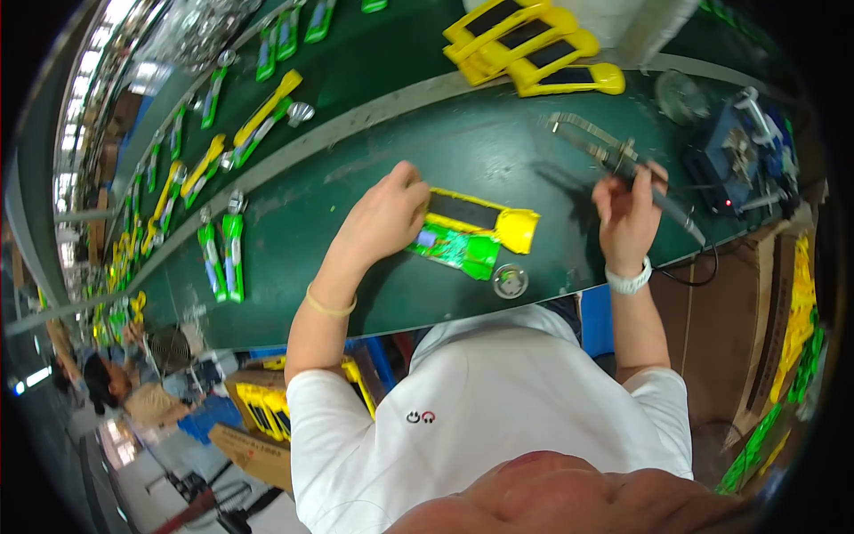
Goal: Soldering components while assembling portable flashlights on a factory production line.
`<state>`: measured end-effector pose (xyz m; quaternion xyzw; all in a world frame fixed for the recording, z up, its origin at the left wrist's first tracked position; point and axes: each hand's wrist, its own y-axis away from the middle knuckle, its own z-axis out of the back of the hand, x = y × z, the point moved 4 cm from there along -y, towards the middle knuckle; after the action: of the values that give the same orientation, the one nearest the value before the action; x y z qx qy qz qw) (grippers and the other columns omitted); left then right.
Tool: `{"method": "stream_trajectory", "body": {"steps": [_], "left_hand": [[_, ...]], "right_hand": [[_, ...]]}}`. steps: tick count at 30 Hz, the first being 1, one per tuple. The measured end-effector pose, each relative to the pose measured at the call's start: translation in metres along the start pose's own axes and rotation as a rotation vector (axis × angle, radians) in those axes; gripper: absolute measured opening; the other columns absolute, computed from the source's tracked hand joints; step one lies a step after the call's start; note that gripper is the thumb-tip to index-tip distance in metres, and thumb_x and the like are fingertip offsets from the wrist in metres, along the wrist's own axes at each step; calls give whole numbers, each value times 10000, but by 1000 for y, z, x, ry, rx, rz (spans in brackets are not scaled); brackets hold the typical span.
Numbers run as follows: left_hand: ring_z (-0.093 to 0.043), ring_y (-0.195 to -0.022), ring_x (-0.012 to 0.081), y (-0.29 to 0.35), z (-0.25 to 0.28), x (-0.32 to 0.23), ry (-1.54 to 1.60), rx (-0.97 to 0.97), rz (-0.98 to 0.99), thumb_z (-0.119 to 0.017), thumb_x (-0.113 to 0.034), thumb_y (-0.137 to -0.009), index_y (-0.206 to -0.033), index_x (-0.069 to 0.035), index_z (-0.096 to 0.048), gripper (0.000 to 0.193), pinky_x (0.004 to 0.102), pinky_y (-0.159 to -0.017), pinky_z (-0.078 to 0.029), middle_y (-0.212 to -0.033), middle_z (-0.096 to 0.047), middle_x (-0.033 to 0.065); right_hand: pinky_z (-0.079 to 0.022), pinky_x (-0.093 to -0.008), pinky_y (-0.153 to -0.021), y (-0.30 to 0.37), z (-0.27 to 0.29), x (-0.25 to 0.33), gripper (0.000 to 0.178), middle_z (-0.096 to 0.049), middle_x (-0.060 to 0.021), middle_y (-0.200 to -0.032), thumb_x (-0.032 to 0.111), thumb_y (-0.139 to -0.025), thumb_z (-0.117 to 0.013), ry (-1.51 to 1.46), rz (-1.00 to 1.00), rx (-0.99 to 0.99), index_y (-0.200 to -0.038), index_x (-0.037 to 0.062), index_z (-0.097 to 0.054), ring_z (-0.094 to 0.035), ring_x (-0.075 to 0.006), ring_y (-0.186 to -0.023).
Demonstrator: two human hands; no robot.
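My left hand (387, 218) is closed on the left end of a yellow plastic housing (518, 230) with a dark panel set in it. Beside that housing, on its near side, lies an open green housing (480, 256) with a circuit board and a blue cylindrical cell inside; my fingers partly cover its left end. A round silver disc (511, 281) rests on the table close to the green piece. In my right hand (630, 218) is a soldering iron (614, 158) with a bent metal wire guide, raised over the table, its tip pointing away to the upper left.
A blue soldering station (725, 156) with a red light stands at the right. Stacked yellow housings (569, 80) lie at the back. Two green assemblies (233, 254) lie to the left; beyond a metal rail (356, 116) run several more. Another person (147, 396) sits far left.
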<state>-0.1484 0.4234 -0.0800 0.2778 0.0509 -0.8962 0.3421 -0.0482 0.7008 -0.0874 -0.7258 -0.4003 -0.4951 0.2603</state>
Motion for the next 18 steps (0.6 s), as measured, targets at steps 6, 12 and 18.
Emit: {"method": "stream_trajectory", "body": {"steps": [6,12,18], "left_hand": [[-561,-830,313,-1,3,-11,14,26,25,-553,7,-716,-780,-4,-561,65,366,-739,-481,-931,-514,147],[-565,-802,302,-3,2,-14,-1,41,44,-560,-6,-724,-792,-7,-563,68,359,-716,-485,-971,-516,140],[-574,-872,298,-7,11,-15,73,83,21,-589,-52,-746,-828,-20,-596,88,349,-760,-486,-1074,-522,148]], "right_hand": [[-565,-413,-715,-103,17,13,302,-545,-153,-1101,324,-983,-340,55,233,78,-1157,78,-330,-590,-253,-1005],[-542,-426,-804,-116,-27,8,314,-458,-95,-1114,283,-961,-424,28,307,241,-1168,51,-384,-559,-225,-1009],[-539,-481,-752,-75,22,29,357,-547,-142,-1131,424,-958,-336,79,309,171,-1170,137,-346,-567,-346,-1021]]}}
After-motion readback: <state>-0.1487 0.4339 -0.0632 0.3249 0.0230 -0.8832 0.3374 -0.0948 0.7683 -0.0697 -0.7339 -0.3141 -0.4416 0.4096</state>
